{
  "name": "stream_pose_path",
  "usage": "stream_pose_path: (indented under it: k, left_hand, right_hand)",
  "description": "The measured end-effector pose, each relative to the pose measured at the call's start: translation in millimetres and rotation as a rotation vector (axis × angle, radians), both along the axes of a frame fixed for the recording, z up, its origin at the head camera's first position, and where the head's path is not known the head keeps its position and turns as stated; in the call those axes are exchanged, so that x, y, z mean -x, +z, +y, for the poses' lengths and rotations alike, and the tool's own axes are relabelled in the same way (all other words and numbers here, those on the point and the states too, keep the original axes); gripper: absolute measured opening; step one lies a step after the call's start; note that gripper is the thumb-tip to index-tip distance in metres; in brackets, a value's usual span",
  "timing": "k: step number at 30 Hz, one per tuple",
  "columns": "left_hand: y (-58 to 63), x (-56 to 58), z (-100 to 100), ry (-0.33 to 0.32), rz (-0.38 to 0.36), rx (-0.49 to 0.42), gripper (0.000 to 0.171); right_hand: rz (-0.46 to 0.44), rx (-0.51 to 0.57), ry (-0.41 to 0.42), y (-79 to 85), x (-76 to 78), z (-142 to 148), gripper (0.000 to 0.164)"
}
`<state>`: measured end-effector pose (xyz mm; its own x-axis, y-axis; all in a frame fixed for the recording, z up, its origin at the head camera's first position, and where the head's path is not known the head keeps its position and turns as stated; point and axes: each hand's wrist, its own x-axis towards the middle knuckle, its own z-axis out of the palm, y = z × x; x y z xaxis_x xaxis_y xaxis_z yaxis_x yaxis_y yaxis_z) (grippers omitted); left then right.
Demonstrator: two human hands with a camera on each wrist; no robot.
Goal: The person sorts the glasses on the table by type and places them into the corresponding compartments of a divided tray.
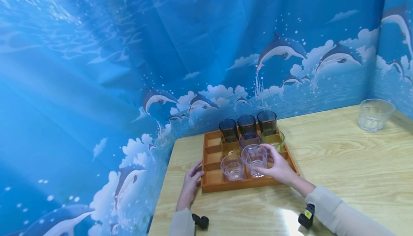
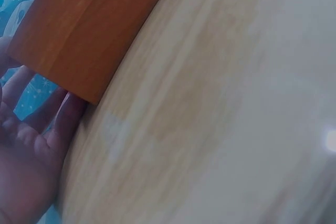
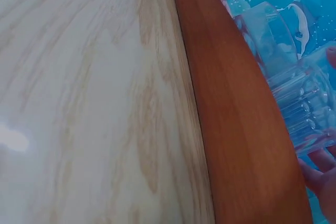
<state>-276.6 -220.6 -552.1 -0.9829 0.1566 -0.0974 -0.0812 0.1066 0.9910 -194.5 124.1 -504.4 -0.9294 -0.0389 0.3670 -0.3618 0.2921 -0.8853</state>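
Note:
A brown wooden compartment tray (image 1: 214,176) lies on the table, holding several glasses. My right hand (image 1: 280,168) holds a clear glass (image 1: 255,159) by its side, over the tray's front row. To its left, another clear glass (image 1: 233,169) sits in that row. Against the tray's left side rests my left hand (image 1: 191,181); the left wrist view shows its loosely bent fingers (image 2: 67,111) touching the tray's end. Behind stand an amber glass (image 1: 229,146), a blue-rimmed glass (image 1: 250,139) and a yellow-green glass (image 1: 278,141).
Three dark glasses, among them a left one (image 1: 228,128), stand in the back row. A larger clear container (image 1: 374,116) stands at the table's far right. Beyond the wooden table (image 1: 338,157) hangs a blue dolphin-printed curtain (image 1: 206,49).

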Motion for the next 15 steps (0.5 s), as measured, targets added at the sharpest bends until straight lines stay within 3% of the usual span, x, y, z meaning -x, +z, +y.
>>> stream_pose_path:
  k: [15]
  left_hand:
    - [1.0, 2.1, 0.2, 0.014, -0.022, 0.008, 0.047]
  right_hand:
    - [-0.030, -0.081, 0.011, -12.4, 3.6, 7.2, 0.086]
